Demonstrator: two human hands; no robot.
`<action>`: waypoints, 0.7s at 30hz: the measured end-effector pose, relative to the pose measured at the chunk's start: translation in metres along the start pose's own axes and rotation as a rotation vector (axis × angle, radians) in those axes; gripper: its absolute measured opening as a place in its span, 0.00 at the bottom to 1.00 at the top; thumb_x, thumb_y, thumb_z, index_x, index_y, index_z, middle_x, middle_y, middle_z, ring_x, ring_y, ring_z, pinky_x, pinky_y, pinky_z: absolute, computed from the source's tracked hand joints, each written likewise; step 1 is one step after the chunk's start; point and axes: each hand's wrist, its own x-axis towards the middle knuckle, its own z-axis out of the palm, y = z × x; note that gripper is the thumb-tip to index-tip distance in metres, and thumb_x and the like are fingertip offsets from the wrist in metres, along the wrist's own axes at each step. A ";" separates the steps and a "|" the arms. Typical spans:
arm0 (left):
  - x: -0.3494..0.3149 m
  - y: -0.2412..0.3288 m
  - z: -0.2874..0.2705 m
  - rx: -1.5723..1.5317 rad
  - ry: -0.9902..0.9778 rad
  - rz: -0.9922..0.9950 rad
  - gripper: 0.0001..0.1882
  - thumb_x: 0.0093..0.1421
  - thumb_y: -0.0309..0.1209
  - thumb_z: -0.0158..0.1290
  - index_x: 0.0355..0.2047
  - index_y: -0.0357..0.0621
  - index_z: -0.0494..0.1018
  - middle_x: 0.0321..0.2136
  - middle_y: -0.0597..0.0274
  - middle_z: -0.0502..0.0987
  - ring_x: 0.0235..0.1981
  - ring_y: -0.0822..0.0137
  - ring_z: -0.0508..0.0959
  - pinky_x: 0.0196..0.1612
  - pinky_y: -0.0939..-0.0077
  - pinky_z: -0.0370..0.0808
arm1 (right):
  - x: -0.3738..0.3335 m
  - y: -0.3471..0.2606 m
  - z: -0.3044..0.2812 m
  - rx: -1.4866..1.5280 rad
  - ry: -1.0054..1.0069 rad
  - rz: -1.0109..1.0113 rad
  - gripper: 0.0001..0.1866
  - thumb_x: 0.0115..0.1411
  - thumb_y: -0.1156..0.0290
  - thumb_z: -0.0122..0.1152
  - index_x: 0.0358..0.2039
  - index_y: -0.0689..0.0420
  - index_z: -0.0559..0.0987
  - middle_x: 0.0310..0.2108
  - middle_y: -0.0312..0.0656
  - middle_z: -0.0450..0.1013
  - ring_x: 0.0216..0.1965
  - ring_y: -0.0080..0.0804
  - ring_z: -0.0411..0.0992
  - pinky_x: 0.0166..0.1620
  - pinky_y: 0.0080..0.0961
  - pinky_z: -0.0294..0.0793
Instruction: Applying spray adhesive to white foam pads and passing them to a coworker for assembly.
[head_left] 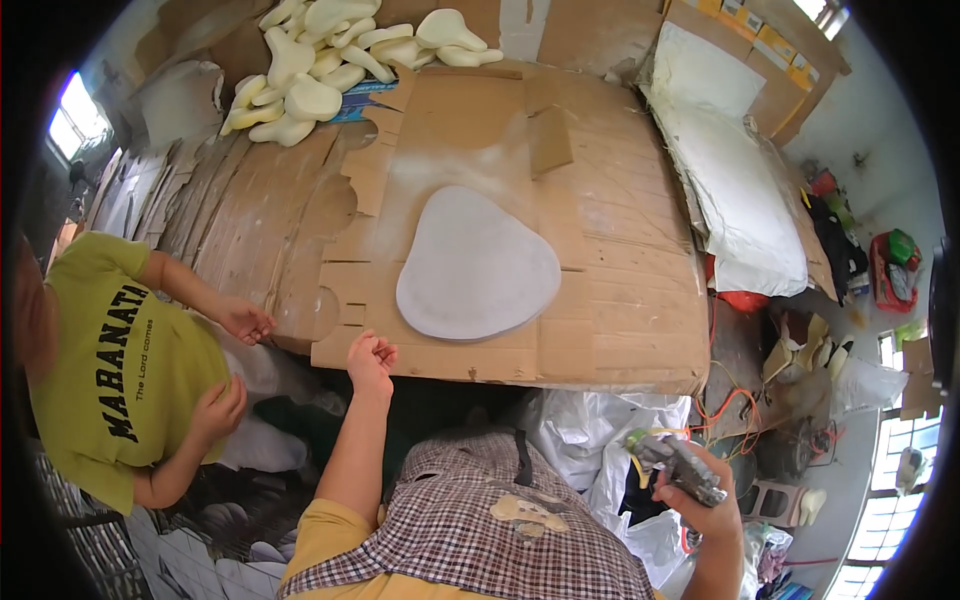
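A flat, light-grey piece [478, 262] with a rounded triangular outline lies on the cardboard-covered table [635, 300]. Just off the table's front edge, to the lower left of this piece, my left hand [372, 364] is raised with its fingers loosely curled in and nothing visible in them. At the lower right, away from the table, my right hand [708, 497] is wrapped round a grey, paint-crusted spray gun [680, 465]. A yellow-green fitting shows at the gun's far end. My palm and fingers partly hide its handle.
Cream saddle-shaped foam pieces [310, 95] are heaped at the back left. A co-worker in a yellow-green shirt [140, 370] stands on the left, one hand [248, 320] near the table edge. White plastic sheeting [610, 425] and an orange hose [735, 405] lie near my right side.
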 end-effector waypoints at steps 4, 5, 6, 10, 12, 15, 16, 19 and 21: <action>0.027 -0.010 0.007 0.151 0.068 0.022 0.13 0.56 0.25 0.47 0.43 0.43 0.68 0.25 0.62 0.73 0.22 0.66 0.74 0.23 0.76 0.73 | 0.033 -0.006 0.013 0.108 -0.124 -0.037 0.30 0.49 0.79 0.67 0.53 0.68 0.70 0.32 0.39 0.75 0.34 0.24 0.73 0.38 0.22 0.72; 0.032 -0.015 0.010 0.150 0.071 0.024 0.13 0.56 0.25 0.47 0.43 0.43 0.68 0.25 0.62 0.73 0.22 0.66 0.74 0.23 0.76 0.73 | 0.042 -0.010 0.013 0.108 -0.128 -0.037 0.30 0.49 0.79 0.67 0.53 0.68 0.70 0.32 0.39 0.75 0.34 0.24 0.73 0.38 0.22 0.72; 0.037 -0.023 0.012 0.293 0.041 0.026 0.14 0.55 0.26 0.48 0.43 0.43 0.69 0.25 0.62 0.73 0.23 0.68 0.74 0.23 0.77 0.72 | 0.053 -0.015 0.016 0.119 -0.087 -0.091 0.29 0.49 0.78 0.67 0.53 0.67 0.70 0.32 0.39 0.75 0.33 0.24 0.73 0.38 0.22 0.72; 0.053 -0.042 0.023 0.643 0.078 0.088 0.14 0.55 0.26 0.48 0.43 0.40 0.71 0.26 0.60 0.74 0.25 0.67 0.75 0.26 0.74 0.73 | 0.068 -0.029 0.013 0.111 0.011 -0.153 0.26 0.51 0.76 0.66 0.51 0.67 0.71 0.30 0.38 0.74 0.32 0.23 0.72 0.37 0.22 0.72; 0.060 -0.050 0.019 0.873 0.070 0.289 0.14 0.54 0.26 0.49 0.41 0.41 0.72 0.26 0.59 0.75 0.26 0.65 0.76 0.28 0.71 0.73 | 0.059 -0.020 -0.002 -0.010 0.035 -0.115 0.24 0.50 0.76 0.65 0.49 0.65 0.74 0.30 0.37 0.75 0.30 0.21 0.71 0.37 0.20 0.71; 0.057 -0.046 0.032 1.229 0.031 0.462 0.14 0.53 0.26 0.51 0.41 0.41 0.73 0.29 0.55 0.77 0.31 0.59 0.77 0.35 0.65 0.73 | 0.045 -0.021 -0.015 -0.214 -0.030 -0.066 0.25 0.48 0.77 0.65 0.49 0.65 0.74 0.29 0.36 0.75 0.31 0.20 0.71 0.38 0.20 0.70; 0.053 -0.042 0.039 1.354 0.009 0.431 0.15 0.53 0.26 0.52 0.43 0.41 0.73 0.31 0.52 0.77 0.35 0.55 0.78 0.40 0.62 0.73 | 0.045 -0.024 -0.015 -0.198 -0.027 -0.042 0.25 0.48 0.76 0.66 0.49 0.65 0.74 0.28 0.36 0.75 0.31 0.19 0.71 0.38 0.20 0.70; 0.054 -0.034 0.055 1.411 0.044 0.363 0.17 0.53 0.27 0.52 0.45 0.41 0.72 0.38 0.49 0.77 0.44 0.50 0.76 0.46 0.59 0.73 | 0.066 -0.028 -0.010 -0.160 0.010 -0.115 0.25 0.49 0.77 0.66 0.49 0.65 0.74 0.30 0.36 0.75 0.32 0.20 0.71 0.38 0.20 0.70; 0.059 -0.040 0.053 1.398 0.086 0.414 0.17 0.52 0.27 0.52 0.45 0.43 0.72 0.39 0.49 0.77 0.44 0.50 0.76 0.46 0.59 0.72 | 0.084 -0.033 -0.004 -0.132 0.038 -0.181 0.24 0.50 0.78 0.65 0.49 0.66 0.74 0.33 0.36 0.75 0.32 0.20 0.71 0.38 0.20 0.70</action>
